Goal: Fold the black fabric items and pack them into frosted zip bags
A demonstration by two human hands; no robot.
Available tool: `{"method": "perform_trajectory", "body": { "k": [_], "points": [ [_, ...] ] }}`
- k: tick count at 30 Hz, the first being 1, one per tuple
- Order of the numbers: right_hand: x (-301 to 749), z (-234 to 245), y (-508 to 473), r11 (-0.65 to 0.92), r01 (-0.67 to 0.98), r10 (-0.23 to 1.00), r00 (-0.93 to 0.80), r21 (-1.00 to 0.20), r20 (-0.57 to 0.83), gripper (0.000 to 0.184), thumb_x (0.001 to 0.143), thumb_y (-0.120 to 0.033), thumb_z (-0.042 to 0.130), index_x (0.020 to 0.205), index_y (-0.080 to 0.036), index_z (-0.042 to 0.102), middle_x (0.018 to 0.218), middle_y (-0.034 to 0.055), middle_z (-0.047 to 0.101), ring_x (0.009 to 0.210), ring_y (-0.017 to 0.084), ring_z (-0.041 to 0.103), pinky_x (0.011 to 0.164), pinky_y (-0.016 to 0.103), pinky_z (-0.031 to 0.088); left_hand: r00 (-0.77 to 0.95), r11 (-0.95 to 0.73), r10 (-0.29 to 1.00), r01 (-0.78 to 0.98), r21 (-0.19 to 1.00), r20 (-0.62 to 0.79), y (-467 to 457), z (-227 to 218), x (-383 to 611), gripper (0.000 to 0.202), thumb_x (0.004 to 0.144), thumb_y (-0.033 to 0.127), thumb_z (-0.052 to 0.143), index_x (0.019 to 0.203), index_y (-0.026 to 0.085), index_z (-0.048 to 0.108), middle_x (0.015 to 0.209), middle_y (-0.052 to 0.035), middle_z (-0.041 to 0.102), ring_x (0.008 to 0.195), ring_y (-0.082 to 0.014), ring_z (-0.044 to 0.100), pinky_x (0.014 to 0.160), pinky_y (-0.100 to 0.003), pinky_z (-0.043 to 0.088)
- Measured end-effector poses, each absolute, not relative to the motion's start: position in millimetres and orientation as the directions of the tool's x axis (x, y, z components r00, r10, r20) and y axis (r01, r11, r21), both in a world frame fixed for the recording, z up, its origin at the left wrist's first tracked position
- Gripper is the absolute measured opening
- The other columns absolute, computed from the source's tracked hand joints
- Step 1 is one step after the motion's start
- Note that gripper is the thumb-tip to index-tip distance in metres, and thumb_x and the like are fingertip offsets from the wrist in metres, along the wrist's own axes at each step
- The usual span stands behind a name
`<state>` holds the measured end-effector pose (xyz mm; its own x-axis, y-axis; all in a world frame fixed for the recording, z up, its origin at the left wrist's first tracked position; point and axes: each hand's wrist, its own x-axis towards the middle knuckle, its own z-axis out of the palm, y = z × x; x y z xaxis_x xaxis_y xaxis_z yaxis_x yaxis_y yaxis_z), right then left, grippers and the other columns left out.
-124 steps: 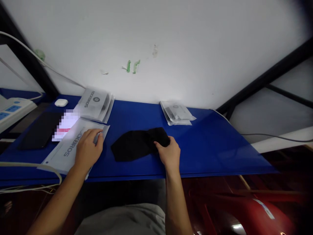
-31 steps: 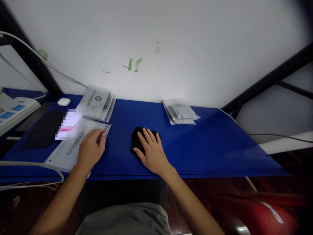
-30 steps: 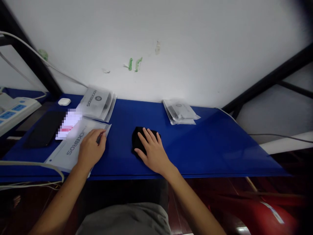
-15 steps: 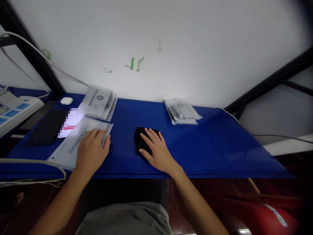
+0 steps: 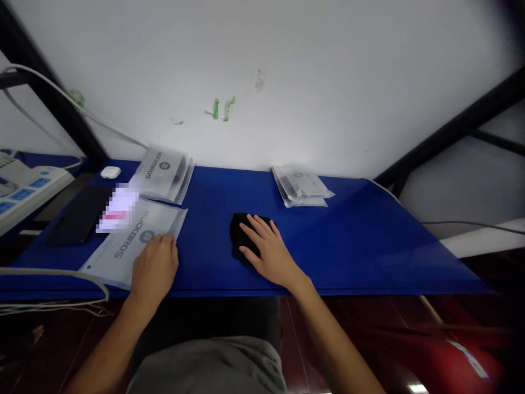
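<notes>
My left hand (image 5: 155,265) has its fingers curled in and the thumb close to them, over the right edge of a frosted plastic bag (image 5: 123,246) printed ROCKBROS. The fingertips are hidden, so I cannot see whether the bag's edge is between them. My right hand (image 5: 268,251) lies flat with fingers spread on a folded black fabric item (image 5: 239,232), pressing it to the blue tabletop (image 5: 353,246). The hand covers much of this black piece; its exact kind does not show.
More frosted ROCKBROS bags (image 5: 162,172) lie at the back left, and a small stack of filled bags (image 5: 301,186) at the back centre. On the left are a black phone (image 5: 80,216), a white earbud case (image 5: 110,172) and a power strip (image 5: 35,191). A cable (image 5: 53,272) crosses the front left edge.
My left hand has drawn slightly down toward me, and its fingers and thumb have closed together. My right hand stays on the black fabric. The view has shifted a little.
</notes>
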<state>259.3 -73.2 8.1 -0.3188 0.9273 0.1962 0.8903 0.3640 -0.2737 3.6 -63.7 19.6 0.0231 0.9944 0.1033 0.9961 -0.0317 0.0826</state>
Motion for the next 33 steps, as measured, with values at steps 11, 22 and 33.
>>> {"method": "perform_trajectory", "body": {
  "k": [11,22,33],
  "points": [
    [274.8,2.3,-81.5,0.314,0.903,0.938,-0.247,-0.293,0.243,0.049,0.094,-0.04,0.044,0.141,-0.023,0.043,0.153,0.0095,0.034,0.143,0.026,0.024,0.114,0.058,0.021,0.018,-0.021,0.992,1.0,0.023,0.121,-56.4,22.9,-9.1,0.029,0.094,0.021,0.038,0.093,0.014,0.065,0.09,-0.0097,0.063,0.082,-0.0251,0.063,0.068,-0.035,0.048],
    [280.7,3.5,-81.9,0.274,0.92,0.949,-0.211,-0.281,0.235,0.048,0.094,-0.04,0.043,0.139,-0.022,0.046,0.152,0.0095,0.035,0.143,0.027,0.026,0.115,0.056,0.021,0.392,-0.403,0.903,0.915,0.028,0.177,-87.5,16.7,53.6,0.023,0.09,0.01,0.043,0.093,0.017,0.065,0.087,-0.0054,0.063,0.086,-0.0216,0.061,0.07,-0.031,0.049],
    [291.2,10.4,-85.2,0.203,0.951,0.944,-0.128,-0.231,0.304,0.049,0.094,-0.039,0.042,0.139,-0.02,0.045,0.149,0.0118,0.04,0.139,0.029,0.033,0.112,0.058,0.026,0.417,-0.419,0.849,0.906,-0.067,0.324,-24.6,42.3,95.3,0.03,0.091,0.007,0.036,0.091,0.014,0.066,0.091,-0.0112,0.063,0.09,-0.0265,0.058,0.066,-0.035,0.048]
  ]
}}
